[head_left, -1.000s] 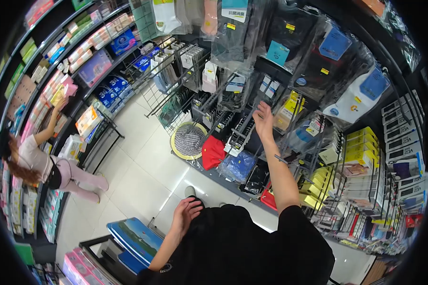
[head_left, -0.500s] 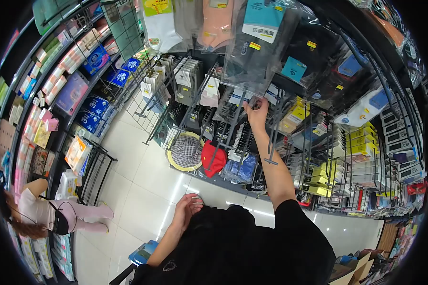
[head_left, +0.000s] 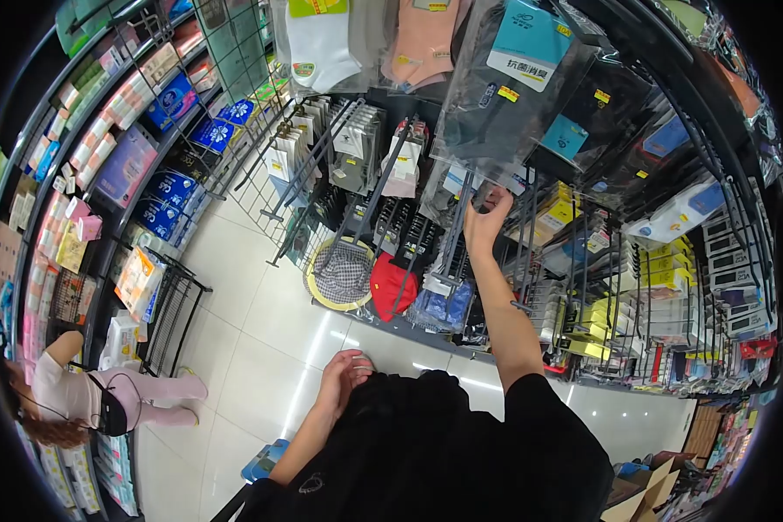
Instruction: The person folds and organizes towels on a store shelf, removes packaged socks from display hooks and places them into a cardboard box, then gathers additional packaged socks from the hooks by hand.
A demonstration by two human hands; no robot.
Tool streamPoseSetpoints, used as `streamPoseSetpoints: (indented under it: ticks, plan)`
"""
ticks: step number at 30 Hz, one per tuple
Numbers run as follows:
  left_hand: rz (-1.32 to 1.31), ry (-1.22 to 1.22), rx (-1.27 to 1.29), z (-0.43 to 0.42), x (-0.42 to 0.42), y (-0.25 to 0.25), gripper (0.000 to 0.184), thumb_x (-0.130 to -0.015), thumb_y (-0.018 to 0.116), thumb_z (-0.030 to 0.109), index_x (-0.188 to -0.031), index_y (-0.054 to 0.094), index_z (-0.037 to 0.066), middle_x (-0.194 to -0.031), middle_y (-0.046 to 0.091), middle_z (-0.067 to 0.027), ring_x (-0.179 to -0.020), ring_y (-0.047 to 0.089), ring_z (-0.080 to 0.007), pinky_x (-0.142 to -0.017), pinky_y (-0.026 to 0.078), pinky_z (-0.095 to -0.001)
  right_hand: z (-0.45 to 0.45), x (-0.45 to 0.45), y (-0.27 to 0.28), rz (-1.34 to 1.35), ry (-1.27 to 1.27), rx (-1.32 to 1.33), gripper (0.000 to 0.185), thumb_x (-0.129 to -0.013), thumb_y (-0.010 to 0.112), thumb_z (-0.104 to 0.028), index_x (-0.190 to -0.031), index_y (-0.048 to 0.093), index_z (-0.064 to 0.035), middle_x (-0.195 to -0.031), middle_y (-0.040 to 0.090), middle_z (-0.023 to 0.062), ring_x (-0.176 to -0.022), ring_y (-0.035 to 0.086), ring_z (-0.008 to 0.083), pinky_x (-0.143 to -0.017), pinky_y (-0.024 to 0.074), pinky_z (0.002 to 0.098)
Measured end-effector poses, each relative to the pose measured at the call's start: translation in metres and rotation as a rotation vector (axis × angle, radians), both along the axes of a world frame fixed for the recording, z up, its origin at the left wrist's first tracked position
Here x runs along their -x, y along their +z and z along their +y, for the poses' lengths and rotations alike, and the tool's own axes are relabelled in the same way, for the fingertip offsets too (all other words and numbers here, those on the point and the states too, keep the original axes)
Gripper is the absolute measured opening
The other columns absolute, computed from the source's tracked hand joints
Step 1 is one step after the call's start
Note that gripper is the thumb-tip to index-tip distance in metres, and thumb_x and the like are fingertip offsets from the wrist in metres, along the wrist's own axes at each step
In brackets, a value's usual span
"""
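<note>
My right hand [head_left: 487, 217] is raised among the display hooks, its fingers and thumb curled together just under a large clear packet of dark grey socks [head_left: 500, 109] with a blue label. What the fingertips pinch there, a packet edge or a hook, cannot be made out. A metal display hook [head_left: 461, 217] runs close beside the hand on its left. Low in front of my black shirt, my left hand [head_left: 344, 378] is loosely bent with its fingers a little apart, and nothing shows in it.
Packets of white socks [head_left: 320, 48] and pink socks [head_left: 419, 43] hang above. A checked hat [head_left: 341, 271] and a red cap [head_left: 393, 285] hang lower. Long hooks jut outward. A person [head_left: 70, 391] stands at the left shelves; an open cardboard box [head_left: 644, 487] sits lower right.
The hanging packets and hooks have shifted slightly right in view. My right hand has moved a little right and down, still curled under the grey sock packet. My left hand is about the same.
</note>
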State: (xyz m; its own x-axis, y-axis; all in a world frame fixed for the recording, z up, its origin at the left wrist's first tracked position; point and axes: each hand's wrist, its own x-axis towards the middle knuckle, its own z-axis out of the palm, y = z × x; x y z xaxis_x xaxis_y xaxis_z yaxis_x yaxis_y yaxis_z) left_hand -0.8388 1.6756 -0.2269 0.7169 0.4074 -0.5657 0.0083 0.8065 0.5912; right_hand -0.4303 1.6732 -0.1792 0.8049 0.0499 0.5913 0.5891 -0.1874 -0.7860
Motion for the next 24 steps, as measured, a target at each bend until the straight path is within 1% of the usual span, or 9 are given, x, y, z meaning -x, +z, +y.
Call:
streamPoseSetpoints:
  ticks: [4, 6, 7, 9, 11, 13, 18, 21, 24]
  plan:
    - [0.027, -0.02, 0.001, 0.001, -0.002, 0.005, 0.029, -0.094, 0.05, 0.027, -0.114, 0.052, 0.006, -0.099, 0.063, -0.0115, -0.088, 0.062, -0.0198, -0.08, 0.048, -0.0308, -0.001, -0.005, -0.007, 0.093, 0.08, -0.121, 0.05, -0.074, 0.08, -0.012, -0.111, 0.049, -0.0007, -0.088, 0.05, 0.0048, -0.077, 0.049, 0.0146, -0.074, 0.0435, 0.0287]
    - [0.03, -0.031, -0.013, -0.002, -0.002, 0.004, 0.032, -0.093, 0.052, 0.031, -0.114, 0.052, 0.007, -0.099, 0.063, -0.0112, -0.088, 0.062, -0.0204, -0.081, 0.048, -0.0316, -0.005, -0.01, -0.013, 0.261, 0.317, -0.097, 0.04, -0.077, 0.078, -0.009, -0.106, 0.051, -0.0006, -0.084, 0.05, 0.003, -0.071, 0.049, 0.0098, -0.065, 0.0438, 0.025]
    - [0.031, -0.039, -0.027, -0.001, -0.003, 0.004, 0.036, -0.091, 0.054, 0.035, -0.113, 0.052, 0.007, -0.099, 0.062, -0.011, -0.088, 0.061, -0.0211, -0.081, 0.047, -0.0325, -0.004, -0.011, -0.016, 0.258, 0.314, -0.1, 0.04, -0.077, 0.078, -0.009, -0.106, 0.051, -0.0006, -0.084, 0.05, 0.003, -0.071, 0.049, 0.0098, -0.065, 0.0438, 0.025]
    - [0.031, -0.046, -0.032, -0.003, -0.002, 0.004, 0.035, -0.092, 0.053, 0.035, -0.113, 0.052, 0.007, -0.099, 0.062, -0.0112, -0.089, 0.061, -0.0211, -0.081, 0.047, -0.0324, -0.003, -0.009, -0.013, 0.131, 0.343, -0.117, 0.025, -0.082, 0.071, -0.001, -0.097, 0.051, -0.0031, -0.082, 0.053, 0.0012, -0.068, 0.051, 0.0072, -0.06, 0.0433, 0.0221]
    - [0.033, -0.056, -0.038, -0.003, -0.003, 0.004, 0.035, -0.092, 0.053, 0.034, -0.113, 0.052, 0.007, -0.099, 0.062, -0.0114, -0.089, 0.061, -0.0212, -0.081, 0.047, -0.0324, -0.002, 0.002, -0.005, 0.189, 0.312, -0.181, 0.023, -0.081, 0.073, -0.003, -0.092, 0.053, -0.0022, -0.08, 0.054, 0.0012, -0.068, 0.052, 0.0071, -0.06, 0.0432, 0.0212]
    - [0.009, -0.062, -0.01, -0.005, -0.002, 0.005, 0.027, -0.095, 0.05, 0.026, -0.113, 0.053, 0.006, -0.1, 0.062, -0.0122, -0.087, 0.062, -0.0194, -0.08, 0.048, -0.0302, -0.006, 0.003, -0.007, 0.276, 0.332, -0.22, 0.022, -0.08, 0.075, -0.005, -0.084, 0.053, -0.0021, -0.073, 0.056, 0.0013, -0.066, 0.053, 0.0073, -0.06, 0.0439, 0.0212]
    - [0.0, -0.118, -0.024, -0.008, -0.006, 0.007, 0.027, -0.095, 0.05, 0.026, -0.113, 0.053, 0.006, -0.1, 0.063, -0.0122, -0.087, 0.062, -0.0191, -0.08, 0.048, -0.0303, -0.008, 0.013, -0.006, 0.234, 0.255, -0.179, 0.017, -0.084, 0.07, -0.005, -0.085, 0.054, -0.0011, -0.071, 0.056, 0.0018, -0.067, 0.053, 0.0071, -0.061, 0.0443, 0.0215]
    - [-0.01, -0.152, -0.039, -0.006, -0.006, 0.002, 0.026, -0.095, 0.05, 0.025, -0.114, 0.052, 0.006, -0.1, 0.063, -0.0121, -0.086, 0.062, -0.0191, -0.08, 0.049, -0.0306, -0.007, 0.017, -0.007, 0.267, 0.299, -0.256, 0.014, -0.086, 0.068, -0.005, -0.085, 0.054, -0.0002, -0.074, 0.056, 0.0019, -0.068, 0.053, 0.0072, -0.059, 0.0432, 0.0211]
    - [0.001, -0.186, -0.06, -0.004, -0.003, 0.0, 0.025, -0.096, 0.049, 0.022, -0.114, 0.053, 0.005, -0.1, 0.064, -0.0113, -0.087, 0.064, -0.0188, -0.079, 0.049, -0.0302, -0.012, 0.018, -0.016, 0.282, 0.383, -0.176, 0.011, -0.088, 0.064, -0.004, -0.089, 0.054, 0.0, -0.079, 0.057, 0.002, -0.07, 0.053, 0.0067, -0.06, 0.0419, 0.0199]
